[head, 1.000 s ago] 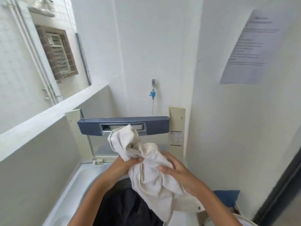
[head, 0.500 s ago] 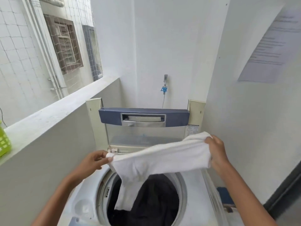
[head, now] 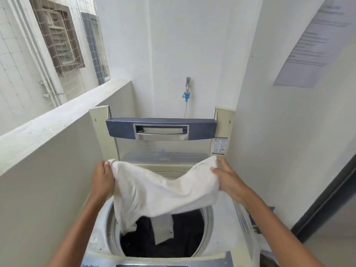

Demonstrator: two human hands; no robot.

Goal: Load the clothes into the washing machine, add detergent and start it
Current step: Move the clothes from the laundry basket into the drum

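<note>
The white garment (head: 163, 191) hangs stretched between the two hands, above the open mouth of the washing machine (head: 96, 245) and in front of its raised lid (head: 161, 130). The left grip (head: 102, 178) holds the garment's left top corner, with the fingers curled round a bunched edge of cloth and the thumb side towards the camera. The right grip (head: 226, 178) holds the right top corner, the thumb lying on the near face of the cloth and the fingers tucked behind it, so both grips are clamped on the fabric and neither is spread apart. The two hands sit at about the same height and well apart, one at each side of the tub opening. The garment's long axis runs left to right from one grip to the other, with its top edge sagging in the middle. The cloth hangs broad side to the camera. Its lower left part drops past the rim into the drum, and a narrow white strip hangs lower still in the middle, against the dark clothes (head: 188, 236) already lying inside. Behind the lid a tap (head: 187, 87) with a blue fitting stands on the white wall, and a printed sheet (head: 312, 45) is stuck on the wall to the right.
</note>
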